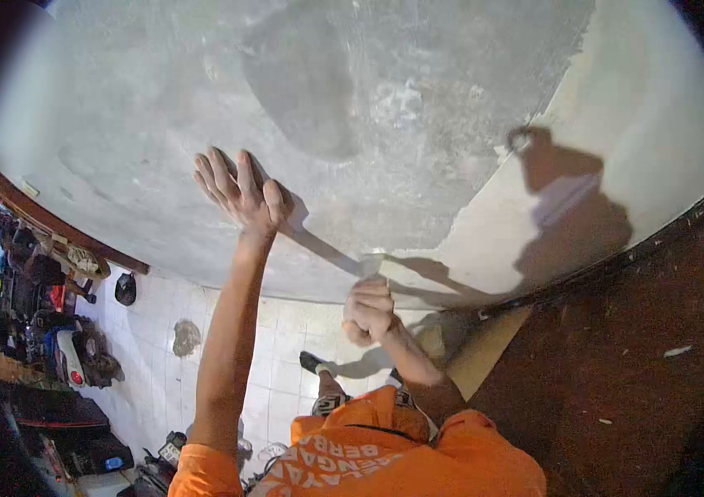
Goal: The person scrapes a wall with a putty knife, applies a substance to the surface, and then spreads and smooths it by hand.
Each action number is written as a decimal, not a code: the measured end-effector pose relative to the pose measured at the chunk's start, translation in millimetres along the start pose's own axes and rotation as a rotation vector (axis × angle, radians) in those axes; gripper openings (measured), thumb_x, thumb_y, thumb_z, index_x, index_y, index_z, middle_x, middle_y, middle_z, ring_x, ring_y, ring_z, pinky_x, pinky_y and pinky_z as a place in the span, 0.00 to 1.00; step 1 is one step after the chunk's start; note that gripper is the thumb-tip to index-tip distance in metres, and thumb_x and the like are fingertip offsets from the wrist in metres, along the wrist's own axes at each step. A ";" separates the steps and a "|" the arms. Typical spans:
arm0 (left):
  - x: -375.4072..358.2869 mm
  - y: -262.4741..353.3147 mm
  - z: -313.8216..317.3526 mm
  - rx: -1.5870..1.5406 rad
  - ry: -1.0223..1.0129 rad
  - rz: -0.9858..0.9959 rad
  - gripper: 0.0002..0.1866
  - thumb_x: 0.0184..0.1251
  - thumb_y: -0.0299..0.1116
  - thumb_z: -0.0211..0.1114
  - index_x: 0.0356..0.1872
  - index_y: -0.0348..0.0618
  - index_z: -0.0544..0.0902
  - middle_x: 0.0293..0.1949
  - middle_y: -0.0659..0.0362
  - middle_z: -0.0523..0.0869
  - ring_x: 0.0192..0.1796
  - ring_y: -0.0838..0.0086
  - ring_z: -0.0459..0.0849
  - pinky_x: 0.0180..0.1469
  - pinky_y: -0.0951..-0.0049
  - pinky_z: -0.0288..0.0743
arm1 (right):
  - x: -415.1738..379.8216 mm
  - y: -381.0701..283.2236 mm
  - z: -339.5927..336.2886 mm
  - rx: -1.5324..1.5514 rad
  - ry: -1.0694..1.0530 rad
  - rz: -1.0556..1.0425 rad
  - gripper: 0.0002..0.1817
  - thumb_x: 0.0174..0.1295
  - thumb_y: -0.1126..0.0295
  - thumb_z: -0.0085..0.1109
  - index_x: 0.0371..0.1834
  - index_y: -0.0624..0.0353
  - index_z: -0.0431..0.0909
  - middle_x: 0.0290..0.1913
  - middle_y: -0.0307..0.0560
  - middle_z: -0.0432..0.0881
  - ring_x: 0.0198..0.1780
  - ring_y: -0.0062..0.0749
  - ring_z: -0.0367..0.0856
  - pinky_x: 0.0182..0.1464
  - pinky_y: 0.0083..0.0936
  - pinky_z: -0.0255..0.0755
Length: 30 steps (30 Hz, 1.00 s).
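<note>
My left hand (244, 195) rests on the grey wall surface (435, 178) with its fingers stretched out and holds nothing. Lower and to the right, my right hand (368, 313) is closed around what looks like a scraper (373, 264). Its flat blade points up at the wall, near the bottom edge of the grey area; the handle is hidden in my fist. A paler coat (642, 108) borders the grey on the right along a ragged edge. Shadows of my head and arms fall on the wall.
White floor tiles (273, 340) lie below, with a dark cap-like thing (125, 288) and a greyish patch (187, 338) on them. A motorcycle (66, 358) and clutter stand at left. Small scraps (677, 352) lie on the brown surface (584, 364) at right.
</note>
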State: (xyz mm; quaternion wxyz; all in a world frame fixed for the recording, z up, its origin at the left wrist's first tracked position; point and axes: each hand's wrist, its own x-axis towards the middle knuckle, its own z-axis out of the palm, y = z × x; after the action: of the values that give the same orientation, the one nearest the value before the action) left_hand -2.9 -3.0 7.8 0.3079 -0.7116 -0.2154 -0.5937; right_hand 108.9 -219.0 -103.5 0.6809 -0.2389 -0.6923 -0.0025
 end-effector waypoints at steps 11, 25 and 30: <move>-1.8 -0.9 1.4 0.024 -0.010 -0.005 0.31 0.76 0.48 0.39 0.75 0.46 0.61 0.75 0.39 0.56 0.78 0.42 0.49 0.75 0.38 0.42 | 2.0 3.9 -7.7 -0.077 0.088 0.044 0.12 0.45 0.74 0.57 0.12 0.58 0.63 0.13 0.40 0.66 0.13 0.31 0.67 0.17 0.24 0.58; -0.8 1.2 -0.2 -0.001 0.008 -0.020 0.30 0.78 0.50 0.38 0.75 0.48 0.62 0.75 0.40 0.57 0.78 0.42 0.51 0.75 0.39 0.43 | 13.1 6.5 -3.0 -0.123 0.011 -0.045 0.12 0.32 0.73 0.61 0.10 0.53 0.63 0.13 0.40 0.64 0.14 0.35 0.65 0.17 0.31 0.59; -1.4 2.3 -1.5 -0.014 0.002 -0.032 0.30 0.78 0.52 0.38 0.75 0.50 0.62 0.75 0.41 0.57 0.78 0.43 0.50 0.75 0.39 0.42 | 8.3 -12.4 5.4 -0.093 -0.024 0.038 0.10 0.32 0.74 0.58 0.11 0.54 0.64 0.13 0.40 0.63 0.13 0.35 0.62 0.17 0.30 0.57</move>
State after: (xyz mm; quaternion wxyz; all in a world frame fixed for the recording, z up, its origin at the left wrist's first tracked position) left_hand -2.7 -5.6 6.1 0.2933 -0.7097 -0.2224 -0.6007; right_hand 100.1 -225.5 -92.1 0.6606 -0.2834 -0.6949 -0.0188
